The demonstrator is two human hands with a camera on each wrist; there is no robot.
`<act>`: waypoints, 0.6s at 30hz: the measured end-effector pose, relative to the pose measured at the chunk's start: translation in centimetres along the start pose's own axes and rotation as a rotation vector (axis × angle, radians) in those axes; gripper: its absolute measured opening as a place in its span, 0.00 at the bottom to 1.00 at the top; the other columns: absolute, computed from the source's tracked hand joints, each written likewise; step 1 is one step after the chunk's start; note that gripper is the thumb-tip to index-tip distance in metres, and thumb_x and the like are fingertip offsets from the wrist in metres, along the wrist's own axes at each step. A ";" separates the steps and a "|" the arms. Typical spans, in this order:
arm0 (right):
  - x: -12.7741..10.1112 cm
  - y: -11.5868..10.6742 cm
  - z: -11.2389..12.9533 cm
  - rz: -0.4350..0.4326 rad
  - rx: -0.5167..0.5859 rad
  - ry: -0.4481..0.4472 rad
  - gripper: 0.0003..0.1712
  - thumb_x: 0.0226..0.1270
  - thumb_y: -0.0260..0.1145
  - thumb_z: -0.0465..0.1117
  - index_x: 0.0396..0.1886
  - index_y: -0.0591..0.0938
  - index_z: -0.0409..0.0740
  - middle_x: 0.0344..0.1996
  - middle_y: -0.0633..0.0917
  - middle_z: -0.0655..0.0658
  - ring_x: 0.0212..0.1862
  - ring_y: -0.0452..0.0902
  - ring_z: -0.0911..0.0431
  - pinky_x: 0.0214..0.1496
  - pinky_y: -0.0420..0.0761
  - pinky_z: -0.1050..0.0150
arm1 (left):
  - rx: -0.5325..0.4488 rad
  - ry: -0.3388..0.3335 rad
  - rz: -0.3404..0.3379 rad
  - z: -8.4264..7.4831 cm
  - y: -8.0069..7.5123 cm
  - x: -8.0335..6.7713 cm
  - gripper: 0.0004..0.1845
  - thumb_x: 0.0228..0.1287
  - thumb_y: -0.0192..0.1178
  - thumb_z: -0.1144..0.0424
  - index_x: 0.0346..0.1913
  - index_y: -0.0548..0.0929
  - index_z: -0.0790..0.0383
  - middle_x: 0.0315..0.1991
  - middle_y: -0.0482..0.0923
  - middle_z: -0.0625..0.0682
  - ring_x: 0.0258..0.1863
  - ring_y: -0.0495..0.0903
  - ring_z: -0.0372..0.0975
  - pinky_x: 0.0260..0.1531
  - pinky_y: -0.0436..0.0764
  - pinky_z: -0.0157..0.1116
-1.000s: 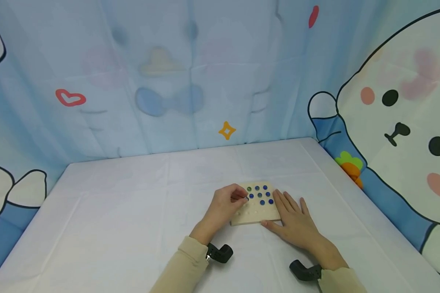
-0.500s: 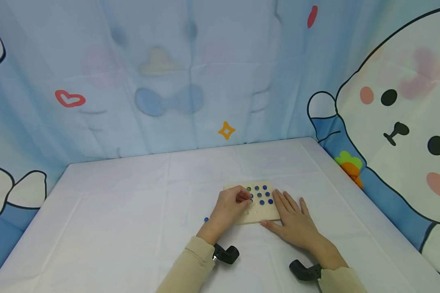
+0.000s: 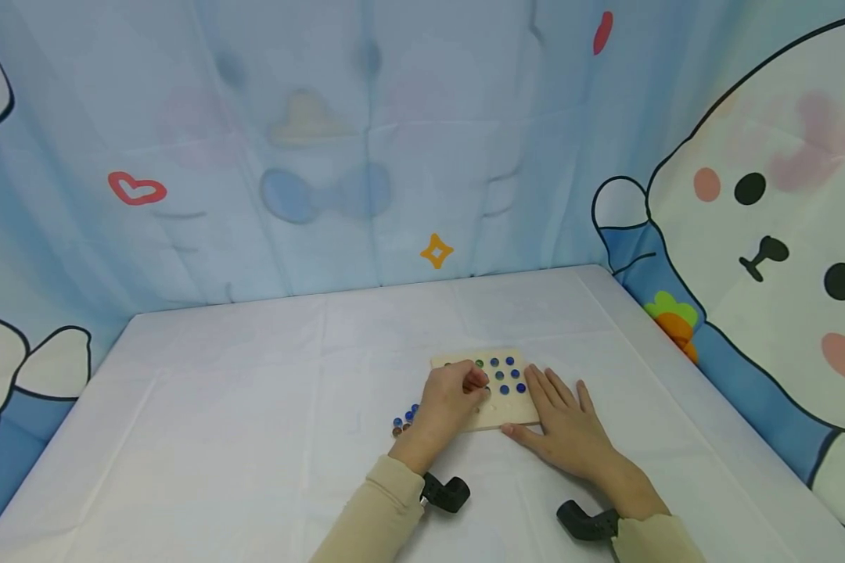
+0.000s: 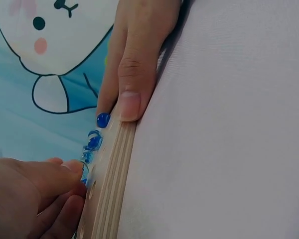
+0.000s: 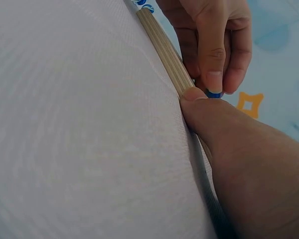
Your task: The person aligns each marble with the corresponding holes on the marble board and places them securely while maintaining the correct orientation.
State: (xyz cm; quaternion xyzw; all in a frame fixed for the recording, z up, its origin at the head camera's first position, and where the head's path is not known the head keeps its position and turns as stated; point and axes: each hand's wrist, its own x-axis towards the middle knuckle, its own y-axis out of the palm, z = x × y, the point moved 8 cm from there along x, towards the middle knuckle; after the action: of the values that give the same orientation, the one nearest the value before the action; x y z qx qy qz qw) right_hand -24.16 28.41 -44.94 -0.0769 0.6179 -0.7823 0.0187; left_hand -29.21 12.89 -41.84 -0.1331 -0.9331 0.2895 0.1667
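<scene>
Beige sleeves, black wrist cameras

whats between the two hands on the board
Blue marbles sitting in the wooden board, between the left hand and right hand. The head view shows it best.

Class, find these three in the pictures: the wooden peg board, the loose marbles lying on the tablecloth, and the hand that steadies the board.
wooden board (image 3: pixel 510 414), head view, bare near corner of its top.
loose marbles (image 3: pixel 403 419), head view, middle of the small cluster.
right hand (image 3: pixel 570 430), head view, back of the hand.
</scene>
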 end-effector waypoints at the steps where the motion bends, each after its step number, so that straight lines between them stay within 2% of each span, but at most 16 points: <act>1: 0.0 0.0 0.0 0.000 0.000 0.001 0.62 0.62 0.57 0.74 0.77 0.52 0.33 0.77 0.56 0.32 0.78 0.46 0.35 0.74 0.37 0.29 | 0.011 -0.003 0.000 0.0 0.0 0.0 0.04 0.61 0.69 0.68 0.37 0.85 0.58 0.32 0.85 0.46 0.30 0.77 0.28 0.33 0.77 0.23; 11: 0.0 -0.1 0.0 -0.012 0.000 -0.003 0.61 0.62 0.57 0.74 0.77 0.53 0.33 0.77 0.56 0.33 0.78 0.47 0.35 0.74 0.38 0.29 | 0.146 0.017 -0.013 -0.7 0.3 0.0 0.04 0.60 0.69 0.67 0.37 0.85 0.56 0.32 0.85 0.45 0.30 0.78 0.30 0.33 0.77 0.23; 18: 0.0 0.1 -0.1 -0.007 -0.002 0.000 0.61 0.62 0.57 0.74 0.77 0.53 0.33 0.77 0.56 0.33 0.78 0.47 0.36 0.74 0.38 0.29 | 0.154 0.041 -0.019 -1.0 0.4 -0.2 0.05 0.61 0.68 0.69 0.38 0.84 0.58 0.33 0.85 0.47 0.32 0.79 0.32 0.34 0.78 0.23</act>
State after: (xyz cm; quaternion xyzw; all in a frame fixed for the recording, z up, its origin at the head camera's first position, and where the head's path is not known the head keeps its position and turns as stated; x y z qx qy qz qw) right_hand -24.19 28.53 -45.05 -0.0792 0.6182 -0.7818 0.0160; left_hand -28.58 13.66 -41.33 -0.1167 -0.9056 0.3562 0.1983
